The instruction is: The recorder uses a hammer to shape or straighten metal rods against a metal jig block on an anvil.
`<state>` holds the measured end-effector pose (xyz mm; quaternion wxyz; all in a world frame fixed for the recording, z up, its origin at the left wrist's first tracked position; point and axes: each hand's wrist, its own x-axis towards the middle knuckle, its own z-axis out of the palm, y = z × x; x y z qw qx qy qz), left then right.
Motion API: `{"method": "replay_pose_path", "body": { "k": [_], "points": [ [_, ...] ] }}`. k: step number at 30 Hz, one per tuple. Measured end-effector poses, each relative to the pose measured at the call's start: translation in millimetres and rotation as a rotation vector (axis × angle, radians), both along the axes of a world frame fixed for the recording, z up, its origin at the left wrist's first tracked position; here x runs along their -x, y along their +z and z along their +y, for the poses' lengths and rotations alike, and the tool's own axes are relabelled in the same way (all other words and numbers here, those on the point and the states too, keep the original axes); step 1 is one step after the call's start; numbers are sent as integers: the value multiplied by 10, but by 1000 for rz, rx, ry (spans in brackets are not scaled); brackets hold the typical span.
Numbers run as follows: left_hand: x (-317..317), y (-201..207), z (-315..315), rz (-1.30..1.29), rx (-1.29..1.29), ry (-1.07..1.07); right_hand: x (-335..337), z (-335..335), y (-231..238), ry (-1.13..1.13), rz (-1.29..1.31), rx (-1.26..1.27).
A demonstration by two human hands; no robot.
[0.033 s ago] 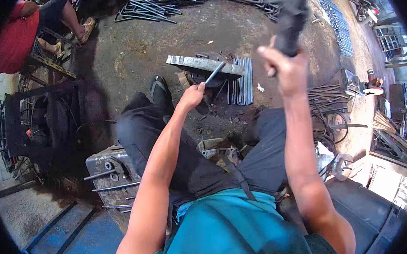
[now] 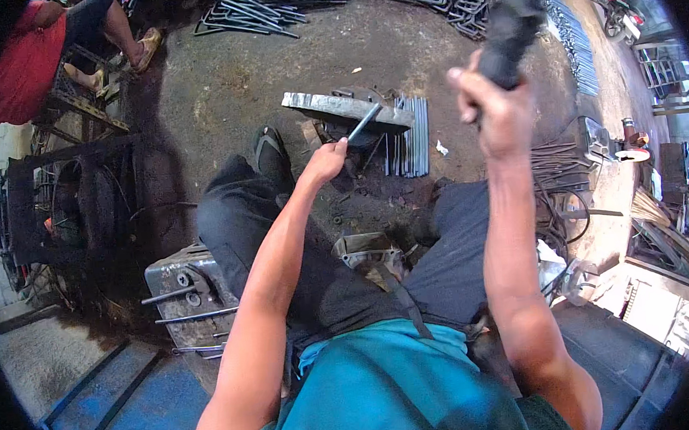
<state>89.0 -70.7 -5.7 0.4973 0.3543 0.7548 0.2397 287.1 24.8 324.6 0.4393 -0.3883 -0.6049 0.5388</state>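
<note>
My left hand (image 2: 327, 162) is closed around one end of a short grey metal rod (image 2: 364, 122). The rod slants up to the right, its far end over a thick metal slab (image 2: 345, 107) that stands like an anvil between my feet; whether they touch is unclear. Raised to the right, my right hand (image 2: 501, 116) grips the handle of a hammer (image 2: 514, 35), its head dark and blurred near the top edge. Beside the slab, several straight rods (image 2: 411, 142) lie side by side on the floor.
Bent rods (image 2: 266, 9) are heaped at the far side, with more rods (image 2: 572, 43) at the far right. A metal block (image 2: 195, 309) carrying loose rods stands by my left thigh. Dark machinery (image 2: 80, 201) is at left; a person in red (image 2: 23, 74) sits far left.
My right hand and the hammer have shifted to the right and slightly up. The left hand and the rod stay in place.
</note>
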Motion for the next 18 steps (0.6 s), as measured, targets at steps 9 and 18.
{"method": "replay_pose_path", "body": {
  "k": [9,18],
  "points": [
    [84,32,-116,-255,-12,47,-198,-88,-1515,-95,-287,106],
    [80,368,-140,-723,193,108,23,90,-1655,53,-379,520]
  ]
}}
